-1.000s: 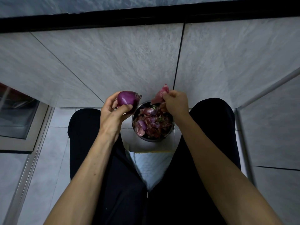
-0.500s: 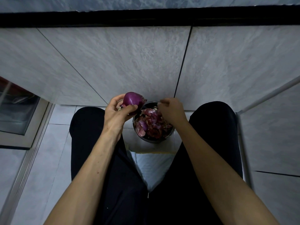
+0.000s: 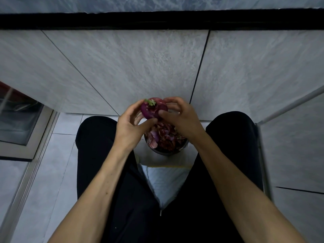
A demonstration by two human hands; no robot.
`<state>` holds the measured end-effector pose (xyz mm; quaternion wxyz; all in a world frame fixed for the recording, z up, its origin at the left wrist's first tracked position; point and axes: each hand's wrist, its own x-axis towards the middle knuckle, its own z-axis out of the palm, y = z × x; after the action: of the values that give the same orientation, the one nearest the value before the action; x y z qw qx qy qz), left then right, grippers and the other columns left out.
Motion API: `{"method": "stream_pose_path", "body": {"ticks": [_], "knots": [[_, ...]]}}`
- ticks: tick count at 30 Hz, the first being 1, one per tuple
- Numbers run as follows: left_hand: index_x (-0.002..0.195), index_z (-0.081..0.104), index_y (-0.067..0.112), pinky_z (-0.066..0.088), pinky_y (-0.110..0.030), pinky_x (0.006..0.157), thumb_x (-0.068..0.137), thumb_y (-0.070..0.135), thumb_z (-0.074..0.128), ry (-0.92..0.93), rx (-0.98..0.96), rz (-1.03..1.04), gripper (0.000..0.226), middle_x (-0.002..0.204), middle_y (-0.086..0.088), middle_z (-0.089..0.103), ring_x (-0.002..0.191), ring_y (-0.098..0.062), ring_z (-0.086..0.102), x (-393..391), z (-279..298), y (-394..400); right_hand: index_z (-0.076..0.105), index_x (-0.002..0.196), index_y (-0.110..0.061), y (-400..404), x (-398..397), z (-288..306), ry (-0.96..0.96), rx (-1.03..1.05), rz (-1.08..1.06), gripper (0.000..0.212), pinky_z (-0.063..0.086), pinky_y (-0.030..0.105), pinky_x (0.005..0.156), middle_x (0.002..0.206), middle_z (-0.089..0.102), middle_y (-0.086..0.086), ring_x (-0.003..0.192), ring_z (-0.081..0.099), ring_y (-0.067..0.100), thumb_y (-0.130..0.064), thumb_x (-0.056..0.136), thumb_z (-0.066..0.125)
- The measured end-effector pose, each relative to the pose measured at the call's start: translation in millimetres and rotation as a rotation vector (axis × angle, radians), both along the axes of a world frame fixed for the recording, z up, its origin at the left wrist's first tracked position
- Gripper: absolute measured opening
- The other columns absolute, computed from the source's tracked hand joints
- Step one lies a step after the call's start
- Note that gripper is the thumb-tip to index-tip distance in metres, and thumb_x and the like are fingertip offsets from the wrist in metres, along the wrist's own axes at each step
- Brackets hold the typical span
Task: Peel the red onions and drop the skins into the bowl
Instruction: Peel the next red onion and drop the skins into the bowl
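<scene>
A red onion (image 3: 152, 109) with a small green sprout on top sits between both hands, just above the far rim of the bowl. My left hand (image 3: 130, 128) holds it from the left, thumb under it and fingers curled round its side. My right hand (image 3: 180, 118) grips its right side, thumb on the front and fingers over the back. The dark round bowl (image 3: 165, 151) stands on the floor between my knees, heaped with purple and reddish onion skins (image 3: 162, 135). My hands hide the bowl's far half.
My legs in black trousers (image 3: 98, 148) flank the bowl left and right. A pale cloth (image 3: 163, 179) lies under and in front of the bowl. A grey tiled wall (image 3: 140, 67) rises just behind it. A framed glass panel (image 3: 19, 123) is at the left.
My right hand dropped the skin piece into the bowl, then came up onto the onion. My left hand turned the onion so the sprout faces up and brought it over the bowl.
</scene>
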<state>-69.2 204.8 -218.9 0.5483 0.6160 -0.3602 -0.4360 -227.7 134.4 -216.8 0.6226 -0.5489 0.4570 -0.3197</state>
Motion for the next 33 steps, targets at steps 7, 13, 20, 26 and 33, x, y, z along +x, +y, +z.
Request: {"method": "stream_pose_path", "body": {"ticks": [7, 13, 20, 26, 33], "knots": [[0.145, 0.05, 0.014, 0.056, -0.021, 0.083, 0.068, -0.005, 0.087, -0.092, 0.045, -0.026, 0.087, 0.126, 0.005, 0.065, 0.116, -0.008, 0.065, 0, 1, 1, 0.066, 0.095, -0.011, 6, 6, 4, 0.169, -0.098, -0.008, 0.031, 0.048, 0.011, 0.06, 0.074, 0.069, -0.012, 0.066, 0.065, -0.004, -0.036, 0.08, 0.077], [0.125, 0.058, 0.022, 0.053, -0.023, 0.088, 0.051, 0.016, 0.091, -0.084, 0.076, -0.084, 0.081, 0.116, 0.0, 0.072, 0.109, -0.016, 0.069, 7, 3, 3, 0.075, 0.101, -0.019, -6, -7, 5, 0.177, -0.291, 0.085, 0.024, 0.053, 0.018, 0.075, 0.087, 0.072, -0.008, 0.075, 0.068, 0.001, -0.027, 0.079, 0.079], [0.134, 0.057, 0.01, 0.051, -0.018, 0.087, 0.06, -0.003, 0.079, -0.099, 0.091, -0.204, 0.079, 0.119, 0.002, 0.07, 0.112, -0.008, 0.067, 9, 8, 3, 0.078, 0.099, -0.019, -11, -17, 8, 0.26, -0.467, 0.184, 0.02, 0.053, 0.026, 0.073, 0.087, 0.071, 0.001, 0.079, 0.066, 0.009, -0.022, 0.08, 0.078], [0.136, 0.058, 0.009, 0.051, -0.019, 0.09, 0.06, -0.006, 0.081, -0.117, 0.12, -0.228, 0.081, 0.12, 0.0, 0.072, 0.113, -0.012, 0.067, 11, 8, 4, 0.078, 0.095, -0.012, -11, -19, 8, 0.352, -0.555, 0.227, 0.014, 0.054, 0.037, 0.072, 0.082, 0.073, 0.003, 0.073, 0.066, 0.013, -0.018, 0.082, 0.076], [0.137, 0.056, 0.006, 0.051, -0.011, 0.08, 0.071, -0.025, 0.073, -0.149, 0.118, -0.185, 0.074, 0.113, 0.004, 0.07, 0.099, 0.003, 0.068, 6, 7, 3, 0.077, 0.084, -0.01, -3, -5, 6, 0.431, -0.554, 0.078, 0.011, 0.055, 0.041, 0.068, 0.074, 0.074, 0.004, 0.067, 0.067, 0.018, -0.019, 0.078, 0.073]]}}
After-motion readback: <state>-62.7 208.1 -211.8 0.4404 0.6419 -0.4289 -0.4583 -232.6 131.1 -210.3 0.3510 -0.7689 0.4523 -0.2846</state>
